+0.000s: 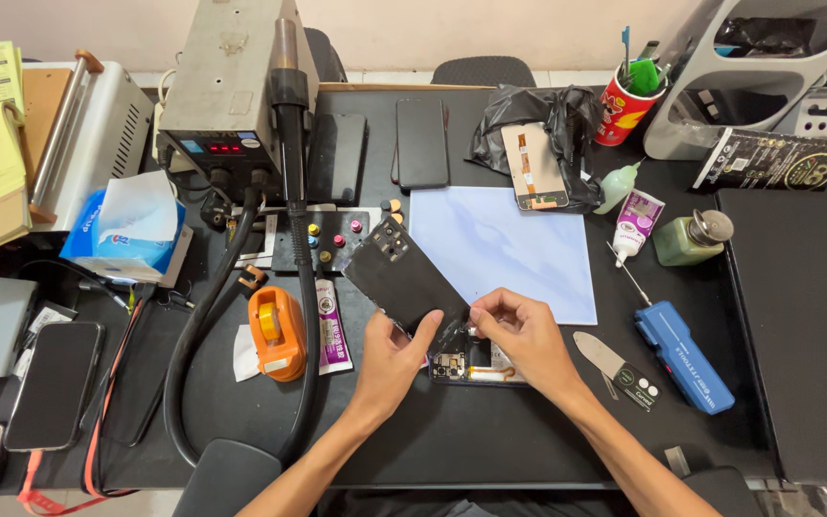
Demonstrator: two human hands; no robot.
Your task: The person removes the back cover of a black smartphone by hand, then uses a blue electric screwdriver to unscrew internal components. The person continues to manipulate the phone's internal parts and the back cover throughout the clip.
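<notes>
Orange tape dispenser [275, 330] sits idle at left. Left hand [390, 359] pinches the dark back cover [404, 280], lifted clear and tilted. Right hand [521, 335] grips its lower corner, apparently. Opened phone [471, 366] lies beneath; internals untouched.

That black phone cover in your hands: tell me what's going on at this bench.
A person is lifting the black back cover off an opened phone lying on the black desk. The left hand grips the cover's lower edge; the right hand pinches its corner. The cover is tilted up, exposing the phone's insides. A blue mat lies just behind.
</notes>
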